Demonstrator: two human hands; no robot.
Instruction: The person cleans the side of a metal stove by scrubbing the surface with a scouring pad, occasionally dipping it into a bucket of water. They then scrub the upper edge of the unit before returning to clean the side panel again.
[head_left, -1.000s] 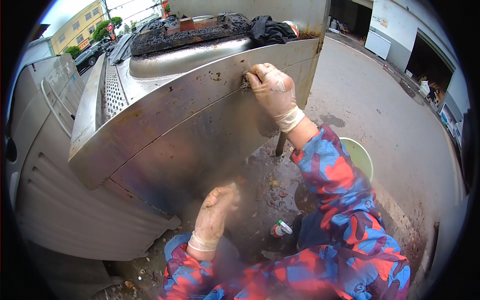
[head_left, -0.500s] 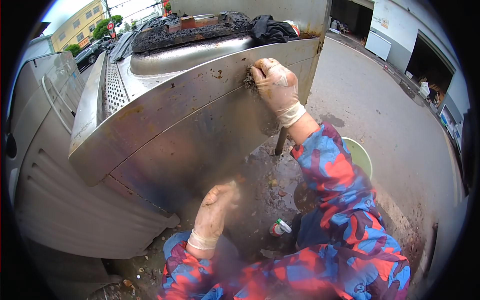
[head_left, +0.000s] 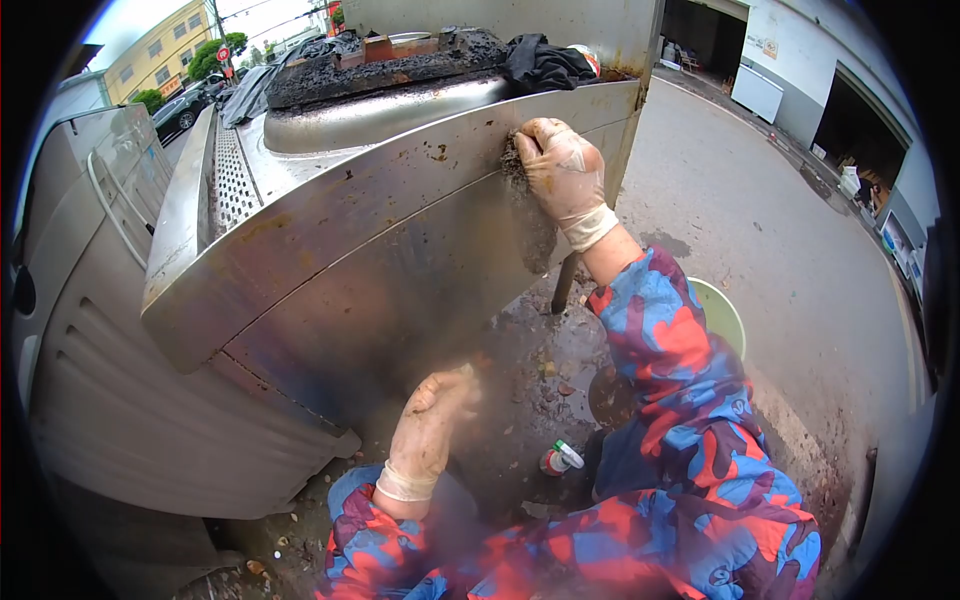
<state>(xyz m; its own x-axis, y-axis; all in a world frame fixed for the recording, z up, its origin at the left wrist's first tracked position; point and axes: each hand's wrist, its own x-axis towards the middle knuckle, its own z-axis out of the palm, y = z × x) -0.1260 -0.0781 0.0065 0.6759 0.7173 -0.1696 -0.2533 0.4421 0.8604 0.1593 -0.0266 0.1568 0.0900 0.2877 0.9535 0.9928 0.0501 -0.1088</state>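
My right hand (head_left: 565, 178), in a pale, stained thin glove, presses a dark wire scrubber (head_left: 513, 162) against the upper front panel (head_left: 420, 185) of a steel stove. Its fingers are closed round the scrubber. Brown grease and rust spots mark the panel. Lower down, my left hand (head_left: 430, 420), gloved the same way, hovers in front of the panel with its fingers curled. A smear over the view blurs its fingertips, so what they hold, if anything, is not clear. On top of the stove lies a charred black burner part (head_left: 390, 72).
A spray bottle (head_left: 560, 458) with a green and white head stands on the wet, littered ground near my legs. Behind my right sleeve is a pale green bucket (head_left: 718, 312). A black cloth (head_left: 545, 62) lies on the stove. At left stands a grey ribbed panel (head_left: 130, 380).
My right hand has shifted slightly right with the scrubber along the panel. The left hand stays almost where it was.
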